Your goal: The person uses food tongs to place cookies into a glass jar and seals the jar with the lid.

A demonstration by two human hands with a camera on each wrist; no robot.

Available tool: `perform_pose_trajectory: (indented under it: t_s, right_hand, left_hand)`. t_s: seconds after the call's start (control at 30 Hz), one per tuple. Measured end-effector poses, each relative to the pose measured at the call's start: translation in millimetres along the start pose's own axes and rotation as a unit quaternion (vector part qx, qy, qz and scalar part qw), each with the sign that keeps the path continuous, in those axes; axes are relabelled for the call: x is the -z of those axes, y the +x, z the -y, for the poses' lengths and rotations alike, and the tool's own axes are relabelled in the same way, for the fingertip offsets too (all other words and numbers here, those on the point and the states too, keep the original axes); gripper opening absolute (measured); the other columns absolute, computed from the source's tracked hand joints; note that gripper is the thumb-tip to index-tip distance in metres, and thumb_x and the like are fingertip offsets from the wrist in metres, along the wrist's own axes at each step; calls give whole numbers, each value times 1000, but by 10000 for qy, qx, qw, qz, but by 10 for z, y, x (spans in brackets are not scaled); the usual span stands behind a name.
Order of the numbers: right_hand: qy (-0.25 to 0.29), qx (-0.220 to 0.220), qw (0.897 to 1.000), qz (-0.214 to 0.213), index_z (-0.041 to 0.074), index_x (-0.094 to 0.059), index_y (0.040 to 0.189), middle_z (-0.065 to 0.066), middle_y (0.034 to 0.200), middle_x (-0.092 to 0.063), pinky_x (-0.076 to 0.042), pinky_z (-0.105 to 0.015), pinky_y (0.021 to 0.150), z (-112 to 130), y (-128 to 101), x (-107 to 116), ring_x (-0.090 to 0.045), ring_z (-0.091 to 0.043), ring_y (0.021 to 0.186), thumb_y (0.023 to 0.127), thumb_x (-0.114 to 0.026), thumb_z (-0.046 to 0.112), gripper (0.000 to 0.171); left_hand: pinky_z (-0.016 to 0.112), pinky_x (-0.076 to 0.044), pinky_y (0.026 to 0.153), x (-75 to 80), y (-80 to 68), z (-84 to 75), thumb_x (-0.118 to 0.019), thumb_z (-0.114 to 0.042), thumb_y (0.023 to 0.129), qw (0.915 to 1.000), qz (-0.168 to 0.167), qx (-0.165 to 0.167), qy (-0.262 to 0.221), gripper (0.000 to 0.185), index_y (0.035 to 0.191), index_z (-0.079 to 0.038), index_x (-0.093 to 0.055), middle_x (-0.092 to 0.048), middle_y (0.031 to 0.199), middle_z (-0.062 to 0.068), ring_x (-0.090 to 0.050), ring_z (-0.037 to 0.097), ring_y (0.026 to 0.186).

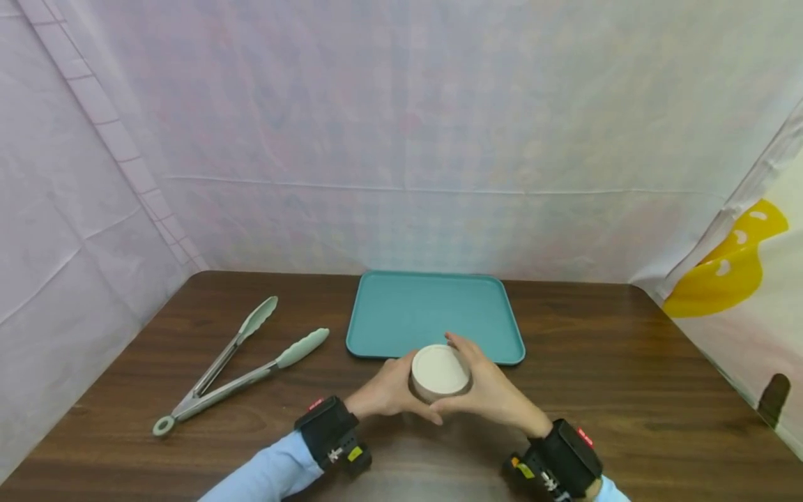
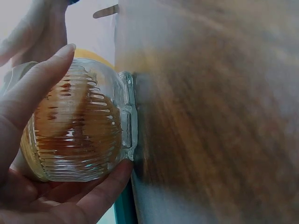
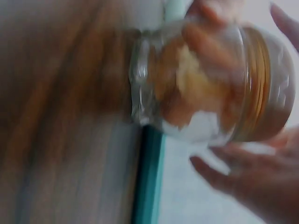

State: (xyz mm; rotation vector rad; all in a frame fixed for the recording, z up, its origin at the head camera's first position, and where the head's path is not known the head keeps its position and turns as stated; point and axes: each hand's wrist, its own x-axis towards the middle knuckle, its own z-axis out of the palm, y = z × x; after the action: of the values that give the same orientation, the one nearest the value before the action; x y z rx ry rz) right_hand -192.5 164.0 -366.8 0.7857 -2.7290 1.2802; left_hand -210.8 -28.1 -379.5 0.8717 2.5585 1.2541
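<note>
A clear ribbed glass jar (image 2: 77, 126) with a pale lid (image 1: 440, 373) stands upright between the two hands, its base at or just above the tabletop. Brownish and yellowish contents show through the glass, too blurred to name. My left hand (image 1: 390, 390) grips the jar's side, thumb on the near face and fingers round the far face. Around the lid's right side curves my right hand (image 1: 489, 390). In the right wrist view its fingers (image 3: 229, 179) are spread and appear apart from the jar.
Behind the jar lies a teal tray (image 1: 433, 314). Metal tongs (image 1: 241, 376) with pale green tips lie spread at the left of the brown wooden table (image 1: 602, 376). Pale cloth (image 1: 401, 139) hangs along the back and sides.
</note>
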Motion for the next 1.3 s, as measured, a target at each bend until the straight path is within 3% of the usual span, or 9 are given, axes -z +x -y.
perform_pose_trajectory:
  t_s: [0.13,0.3,0.77,1.07,1.3]
  right_hand:
    - [819,138,9939,731,19,-18,143,-9,143,-25,-36,-45,91,-86,34,79,-32,-30,124,70,-76,29,94]
    - [1120,88,9886,1004,13,-23,141,-13,139,-31,-38,-43,89,-124,50,94,-38,-32,119,73,-74,26,86]
    - [310,233,9992,-61,1,-36,134,-19,127,-45,-44,-40,79,-47,-1,-29,-49,-33,107,68,-76,33,83]
    - [-82,-141,9974,-700,5,-40,131,-8,119,-50,-46,-32,75,47,-39,-140,-52,-24,102,65,-75,44,85]
    - [-409,-175,9948,-920,2,-43,128,-7,112,-53,-47,-31,71,99,-48,-162,-55,-22,96,64,-76,43,83]
  left_hand:
    - [34,-42,87,6,-4,1,-83,-30,59,9999,68,44,-95,92,134,-8,-34,-50,123,9,-50,24,109]
    - [32,-42,86,4,-11,-3,-83,-29,59,9999,60,1,-128,92,133,-6,-34,-50,122,8,-51,24,108]
    - [34,-41,87,-2,-11,-11,-84,-31,56,10000,-18,3,-75,91,130,-5,-37,-52,121,10,-51,24,107]
    - [38,-41,88,-2,-20,-19,-84,-29,58,9999,-12,5,-173,90,131,-6,-36,-52,121,10,-51,25,107]
    - [37,-41,88,4,-27,-36,-83,-28,58,9999,-26,-3,-102,90,131,-5,-36,-52,121,11,-51,26,107]
